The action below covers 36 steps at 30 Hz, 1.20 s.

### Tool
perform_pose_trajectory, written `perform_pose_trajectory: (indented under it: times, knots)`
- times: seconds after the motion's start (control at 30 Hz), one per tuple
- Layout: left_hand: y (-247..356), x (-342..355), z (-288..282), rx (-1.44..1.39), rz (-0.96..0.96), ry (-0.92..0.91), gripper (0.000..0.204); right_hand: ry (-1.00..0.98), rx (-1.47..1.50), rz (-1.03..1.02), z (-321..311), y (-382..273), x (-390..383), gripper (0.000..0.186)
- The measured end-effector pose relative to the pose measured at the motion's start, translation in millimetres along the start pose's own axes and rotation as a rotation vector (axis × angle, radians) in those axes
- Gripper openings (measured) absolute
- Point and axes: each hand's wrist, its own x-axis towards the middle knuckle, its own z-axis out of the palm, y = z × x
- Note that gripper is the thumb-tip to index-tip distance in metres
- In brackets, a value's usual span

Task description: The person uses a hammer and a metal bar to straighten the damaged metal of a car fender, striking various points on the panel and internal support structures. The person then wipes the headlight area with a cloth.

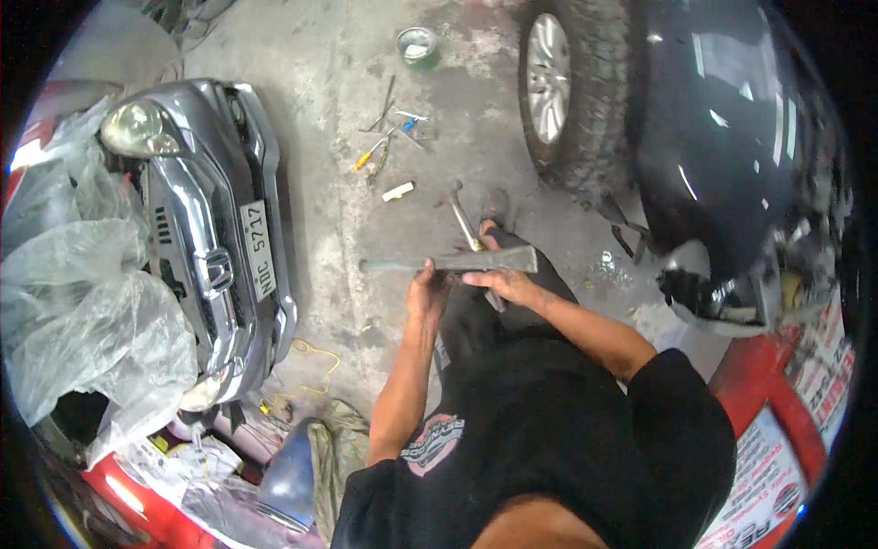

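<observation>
My left hand grips a long, flat, greyish metal bar from below, its thumb against the bar. The bar lies crosswise, narrower at its left end and broader at its right. My right hand is closed round the bar and the shaft of a hammer, which crosses under the bar with its small head toward the top of the view. Part of each hand's fingers is hidden behind these tools.
A grey car bumper with plastic sheeting is at left. A dark car body with a wheel is at right. Screwdrivers, other tools, a white block, a container and a yellow cord lie on the concrete floor.
</observation>
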Motion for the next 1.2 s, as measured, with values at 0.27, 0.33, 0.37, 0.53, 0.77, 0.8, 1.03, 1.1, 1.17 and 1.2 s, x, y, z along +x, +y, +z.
perform_pose_trajectory:
  times: [0.27, 0.33, 0.37, 0.53, 0.77, 0.8, 1.03, 1.1, 1.17, 1.2]
  knots:
    - [-89, -127, -6, -0.034, 0.036, -0.222, 0.05, 0.199, -0.113, -0.163, 46, 32, -77, 0.079]
    - [-107, -147, -31, 0.364, 0.113, -0.134, 0.045, 0.259, -0.162, -0.162, 34, 40, -114, 0.078]
    - [-118, -159, -45, 0.732, 0.198, -0.005, 0.039, 0.288, -0.211, -0.139, 30, 46, -132, 0.077]
    - [-178, -230, -118, 1.517, 1.228, -0.105, 0.053, 0.358, 0.204, -0.211, 37, 33, -251, 0.051]
    - [-241, -274, -137, 1.357, 0.382, -0.351, 0.044, 0.429, 0.202, -0.169, 2, 35, -336, 0.053]
    - [-254, -278, -134, 1.249, 0.36, -0.365, 0.038, 0.339, 0.249, -0.153, -8, 27, -348, 0.05]
    - [-332, -299, -80, 1.202, 0.527, -0.27, 0.03, 0.52, 0.431, -0.209, -80, 81, -375, 0.047]
    - [-354, -288, -68, 1.201, 0.714, -0.202, 0.032, 0.484, 0.441, -0.16, -95, 82, -399, 0.045]
    - [-365, -282, -48, 1.22, 0.676, -0.2, 0.034, 0.51, 0.354, -0.01, -127, 96, -421, 0.045]
    - [-372, -281, -41, 1.234, 0.642, -0.203, 0.037, 0.517, 0.345, -0.017, -134, 95, -436, 0.039]
